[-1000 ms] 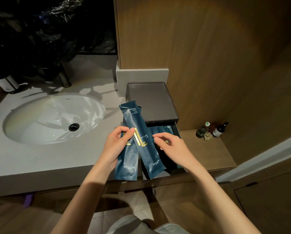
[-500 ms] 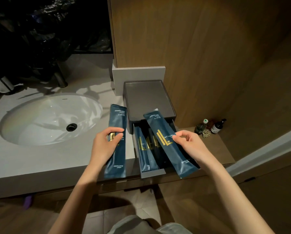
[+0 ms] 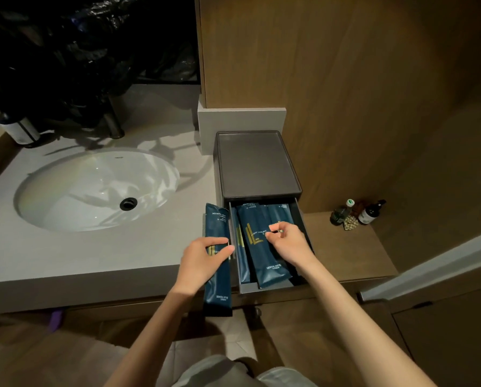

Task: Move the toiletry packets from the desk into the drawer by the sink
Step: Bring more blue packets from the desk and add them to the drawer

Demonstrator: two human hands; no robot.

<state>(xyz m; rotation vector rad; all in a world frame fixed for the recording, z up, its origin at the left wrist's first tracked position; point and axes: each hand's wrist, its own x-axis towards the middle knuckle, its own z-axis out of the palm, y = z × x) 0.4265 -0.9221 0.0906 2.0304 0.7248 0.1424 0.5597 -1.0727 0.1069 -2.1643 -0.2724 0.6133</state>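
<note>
One blue packet point(image 3: 217, 286) is gripped by the left hand point(image 3: 203, 261) over the table point(image 3: 94, 252) edge, beside the drawer point(image 3: 247, 289); a second packet point(image 3: 259, 247), lying in the drawer, is pinched by the right hand point(image 3: 288, 243).

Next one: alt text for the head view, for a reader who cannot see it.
A person's right hand pinches a blue packet lying on other packets in the open drawer of a grey box beside the sink. The left hand grips a second packet left of the drawer, over the counter edge.
</note>
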